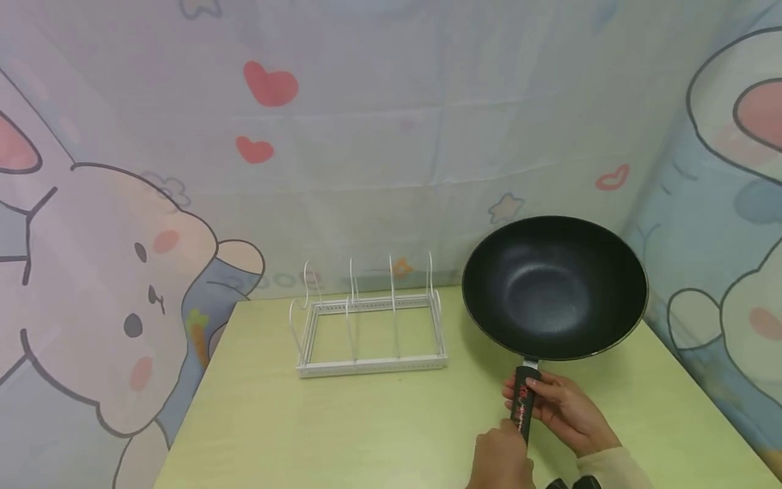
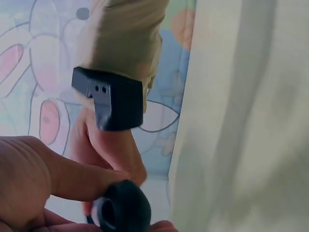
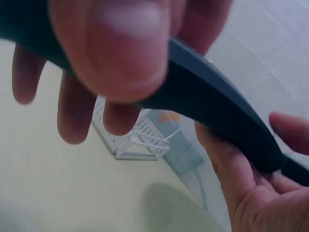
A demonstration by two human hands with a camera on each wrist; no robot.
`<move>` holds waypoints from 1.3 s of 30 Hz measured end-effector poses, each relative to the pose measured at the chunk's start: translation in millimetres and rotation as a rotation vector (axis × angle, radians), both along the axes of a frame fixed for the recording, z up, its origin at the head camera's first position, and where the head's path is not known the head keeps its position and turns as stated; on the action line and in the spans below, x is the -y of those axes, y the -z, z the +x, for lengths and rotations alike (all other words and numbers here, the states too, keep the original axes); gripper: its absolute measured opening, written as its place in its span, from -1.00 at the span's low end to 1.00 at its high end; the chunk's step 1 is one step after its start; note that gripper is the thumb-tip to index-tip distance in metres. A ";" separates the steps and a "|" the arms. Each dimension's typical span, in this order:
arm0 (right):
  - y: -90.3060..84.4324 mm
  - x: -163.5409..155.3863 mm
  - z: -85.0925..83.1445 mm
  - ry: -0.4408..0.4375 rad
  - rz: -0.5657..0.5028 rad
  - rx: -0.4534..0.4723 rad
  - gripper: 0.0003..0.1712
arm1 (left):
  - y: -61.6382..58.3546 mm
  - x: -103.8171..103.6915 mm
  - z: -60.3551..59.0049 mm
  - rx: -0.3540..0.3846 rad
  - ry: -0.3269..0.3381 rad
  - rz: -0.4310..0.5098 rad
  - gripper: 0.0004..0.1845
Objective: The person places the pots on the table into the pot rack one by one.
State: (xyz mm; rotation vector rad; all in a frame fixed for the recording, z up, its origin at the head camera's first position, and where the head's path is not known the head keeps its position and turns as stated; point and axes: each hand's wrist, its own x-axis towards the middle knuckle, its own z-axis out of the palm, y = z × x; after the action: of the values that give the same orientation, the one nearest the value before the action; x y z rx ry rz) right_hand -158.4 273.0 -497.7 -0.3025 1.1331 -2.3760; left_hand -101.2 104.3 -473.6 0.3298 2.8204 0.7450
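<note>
A black wok (image 1: 552, 285) is held up at the right side of the table, tilted so its dark inside faces the head camera. Its handle (image 1: 522, 401) points down toward the person and carries red and white print. Around the handle's lower end the left hand (image 1: 502, 456) grips; in the left wrist view its thumb lies on the rounded handle tip (image 2: 124, 208), which has a hole. Nearer the pan, the right hand (image 1: 568, 411) holds the handle, thumb on top and fingers underneath. In the right wrist view that thumb (image 3: 116, 48) hides part of the handle.
Left of the wok, a white wire rack (image 1: 373, 367) with several upright loops stands on the pale yellow-green table (image 1: 342, 428). Cartoon-printed cloth (image 1: 366, 136) hangs behind and along both sides. A black wrist device (image 2: 116, 99) sits on the right arm.
</note>
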 end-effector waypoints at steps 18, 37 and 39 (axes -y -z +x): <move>-22.1 32.0 -5.3 0.029 -0.139 -0.142 -0.45 | -1.2 47.6 1.0 -0.078 0.132 0.589 -0.64; -44.9 86.0 -12.2 0.277 0.177 -0.217 -0.61 | 11.3 83.6 -4.6 -0.114 0.082 0.756 -0.56; -47.7 95.5 -13.3 0.302 0.212 -0.222 -0.65 | 11.2 90.8 -4.3 -0.100 0.065 0.774 -0.54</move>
State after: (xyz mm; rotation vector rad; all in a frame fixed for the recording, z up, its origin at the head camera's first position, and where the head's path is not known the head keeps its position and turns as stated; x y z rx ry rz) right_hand -171.7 177.5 -450.0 -0.3484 1.6216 -2.4935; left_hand -105.5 13.6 -484.7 0.5745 2.4582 1.8218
